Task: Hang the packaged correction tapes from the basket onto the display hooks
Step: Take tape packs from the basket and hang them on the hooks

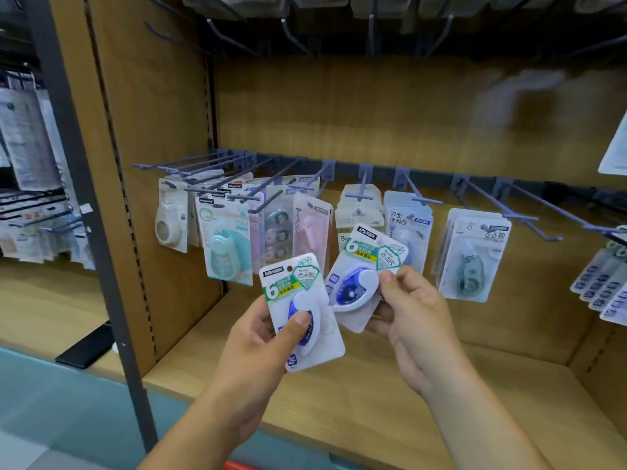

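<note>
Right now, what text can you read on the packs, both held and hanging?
"6": left correction tape pack, in left hand
"6": right correction tape pack, in right hand
"15M": mint-green hanging pack
"8": clear hanging pack with teal tape
"双面便利胶": pale-blue hanging pack
Brand tags and other small print: too blurred to read.

The left hand [258, 344] holds a blue-and-white carded tape pack [293, 286] just left of the twin pack [363, 262] in the right hand [417, 320]. Grey metal hooks [363, 179] (farther back) overhang the wooden shelf [373, 401].
</note>
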The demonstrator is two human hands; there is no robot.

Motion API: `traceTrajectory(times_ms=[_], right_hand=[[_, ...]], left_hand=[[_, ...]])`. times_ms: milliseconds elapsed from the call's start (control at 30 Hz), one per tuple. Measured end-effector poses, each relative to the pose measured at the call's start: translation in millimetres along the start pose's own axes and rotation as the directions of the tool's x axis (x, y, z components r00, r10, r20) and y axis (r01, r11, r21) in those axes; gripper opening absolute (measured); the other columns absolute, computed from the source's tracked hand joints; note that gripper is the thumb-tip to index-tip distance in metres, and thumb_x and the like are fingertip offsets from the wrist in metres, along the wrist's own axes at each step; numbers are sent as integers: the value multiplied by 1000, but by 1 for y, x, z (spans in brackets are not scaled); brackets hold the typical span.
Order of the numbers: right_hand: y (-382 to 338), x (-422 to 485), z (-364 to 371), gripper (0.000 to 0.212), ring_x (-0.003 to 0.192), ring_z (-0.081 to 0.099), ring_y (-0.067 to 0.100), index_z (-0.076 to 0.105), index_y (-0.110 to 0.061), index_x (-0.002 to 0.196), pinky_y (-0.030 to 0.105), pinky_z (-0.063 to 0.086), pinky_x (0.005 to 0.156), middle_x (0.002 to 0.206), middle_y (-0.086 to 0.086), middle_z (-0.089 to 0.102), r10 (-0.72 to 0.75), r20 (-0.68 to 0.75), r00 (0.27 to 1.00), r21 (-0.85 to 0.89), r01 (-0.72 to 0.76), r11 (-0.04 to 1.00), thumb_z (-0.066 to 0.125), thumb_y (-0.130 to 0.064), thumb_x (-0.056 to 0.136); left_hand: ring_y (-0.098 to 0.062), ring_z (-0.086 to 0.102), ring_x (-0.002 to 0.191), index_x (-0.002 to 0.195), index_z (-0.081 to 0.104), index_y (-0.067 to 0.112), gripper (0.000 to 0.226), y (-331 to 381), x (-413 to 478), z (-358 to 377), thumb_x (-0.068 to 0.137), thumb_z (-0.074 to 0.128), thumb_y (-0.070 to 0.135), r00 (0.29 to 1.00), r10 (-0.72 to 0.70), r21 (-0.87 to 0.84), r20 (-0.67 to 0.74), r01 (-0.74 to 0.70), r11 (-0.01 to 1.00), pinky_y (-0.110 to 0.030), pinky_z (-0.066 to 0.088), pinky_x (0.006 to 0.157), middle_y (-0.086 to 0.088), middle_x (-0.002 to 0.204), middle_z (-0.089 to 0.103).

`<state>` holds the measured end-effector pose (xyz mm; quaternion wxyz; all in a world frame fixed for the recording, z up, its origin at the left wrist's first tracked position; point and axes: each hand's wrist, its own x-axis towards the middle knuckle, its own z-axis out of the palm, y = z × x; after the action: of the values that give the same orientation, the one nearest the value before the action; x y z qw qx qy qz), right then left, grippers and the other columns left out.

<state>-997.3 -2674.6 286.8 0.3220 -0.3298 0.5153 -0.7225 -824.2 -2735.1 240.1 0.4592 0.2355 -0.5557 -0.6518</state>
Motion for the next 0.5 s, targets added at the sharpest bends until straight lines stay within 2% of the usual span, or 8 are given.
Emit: traceTrajectory(times_ms=[100, 200, 333, 433, 500], right_hand=[[-3, 3, -7, 18, 89, 78, 26, 68, -14, 104, 45, 61, 75, 102, 7, 80, -17, 10, 1000, -9, 17, 1000, 50, -17, 108], [-5, 4, -12, 17, 92, 78, 27, 68, -13, 105, 42, 60, 71, 104, 6, 80, -38, 3, 999, -30, 39, 999, 53, -20, 108], [-3, 0, -14, 18, 102, 76, 28, 65, -19, 108, 49, 60, 81, 107, 3, 80, -47, 4, 999, -46, 47, 998, 51, -30, 108], [-4, -5, -13, 23, 108, 75, 23, 66, -19, 113, 51, 58, 97, 110, 0, 79, -71, 22, 997, -19, 72, 997, 47, -32, 109], [-6, -9, -13, 23, 105, 76, 19, 66, -20, 116, 48, 59, 94, 110, -2, 79, -83, 67, 994, -35, 86, 996, 49, -34, 108]], left_hand=[[-29, 70, 119, 131, 68, 19, 33, -3, 1, 0, 99, 63, 14, 1000, -6, 4, -26, 6, 1000, -54, 53, 105, -5, 125, 75], [-29, 71, 118, 128, 69, 16, 31, -3, 1, 5, 97, 65, 15, 999, -8, 9, -34, 8, 1000, -52, 54, 105, -6, 123, 76], [-31, 72, 114, 122, 72, 14, 28, -4, 0, 14, 95, 68, 17, 999, -25, 12, -48, 25, 1000, -49, 56, 101, -7, 118, 78], [-28, 75, 108, 120, 74, 18, 24, -3, -3, 23, 96, 68, 19, 998, -32, 59, -48, 35, 998, -41, 60, 85, -4, 114, 79], [-28, 77, 99, 117, 74, 19, 22, 0, -6, 30, 96, 69, 21, 998, -49, 78, -34, 51, 996, -41, 63, 73, -5, 110, 80]])
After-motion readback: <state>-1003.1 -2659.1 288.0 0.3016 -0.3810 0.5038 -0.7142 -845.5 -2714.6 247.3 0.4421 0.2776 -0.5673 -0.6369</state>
